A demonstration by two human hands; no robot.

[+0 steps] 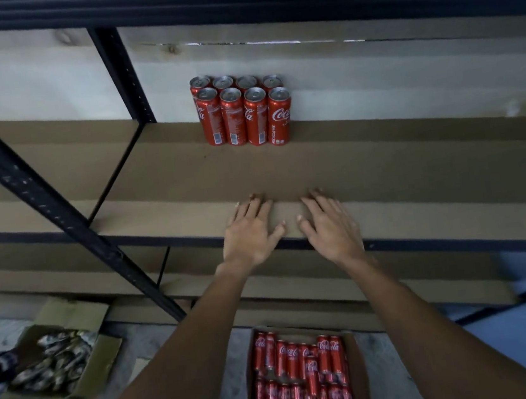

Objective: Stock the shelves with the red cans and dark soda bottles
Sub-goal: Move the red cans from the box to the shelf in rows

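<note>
left hand (250, 230), right hand (329, 224) flat over shelf (416, 164), red cans (242, 112) upright behind

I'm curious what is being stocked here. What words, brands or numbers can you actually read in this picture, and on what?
"Coca", logo cut off by the curve: rightmost front can on the shelf.
"RECYCLE ME": sideways on that same can.
"Coca-Cola": red cans in the floor box.
Fine print and barcodes on the cans: too small to read.

can box (360, 379): cut by bottom edge | rear cans (245, 82): bodies hidden
</note>
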